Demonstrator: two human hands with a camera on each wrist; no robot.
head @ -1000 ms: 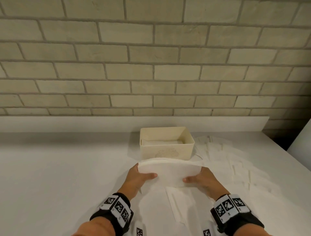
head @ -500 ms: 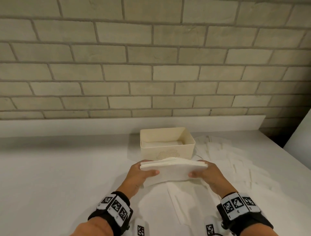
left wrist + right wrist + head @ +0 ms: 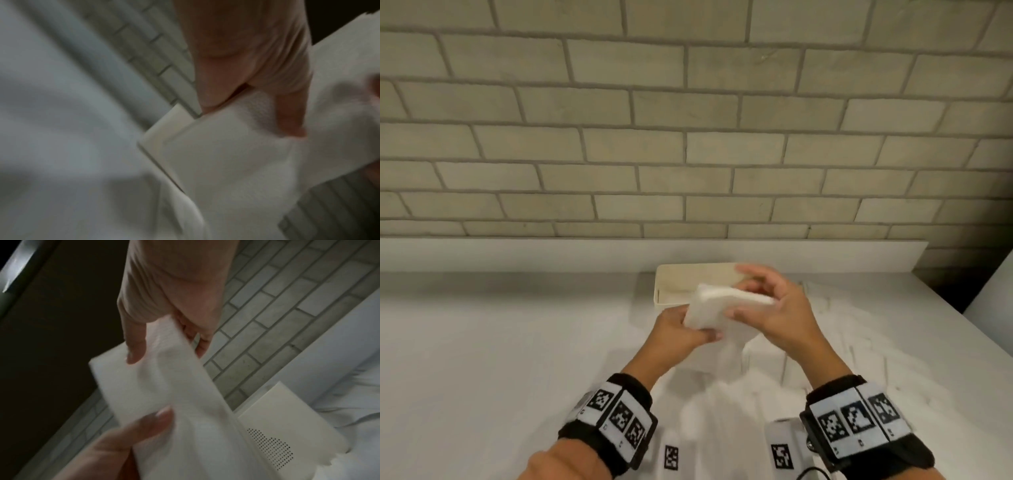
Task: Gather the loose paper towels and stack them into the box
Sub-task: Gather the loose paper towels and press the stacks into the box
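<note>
Both hands hold a white stack of paper towels (image 3: 722, 305) tilted above the front of the cream box (image 3: 681, 277). My left hand (image 3: 681, 329) grips the stack's lower left end, thumb on top. My right hand (image 3: 767, 301) pinches its right end between thumb and fingers. One sheet droops from under the stack. In the left wrist view the stack of paper towels (image 3: 226, 162) covers most of the cream box (image 3: 158, 138). In the right wrist view the stack of paper towels (image 3: 160, 386) is pinched beside the box (image 3: 287, 415), whose front wall bears a dotted pattern.
Loose paper towels (image 3: 859, 342) lie scattered over the white counter (image 3: 500, 342) to the right of the box and toward me. A brick wall (image 3: 688, 137) rises behind a low white ledge. The counter's right edge drops into a dark gap (image 3: 945, 287).
The stack has risen off the counter and moved away from me to the box front. It tilted, the right end going up and back. The right hand now reaches over the box.
</note>
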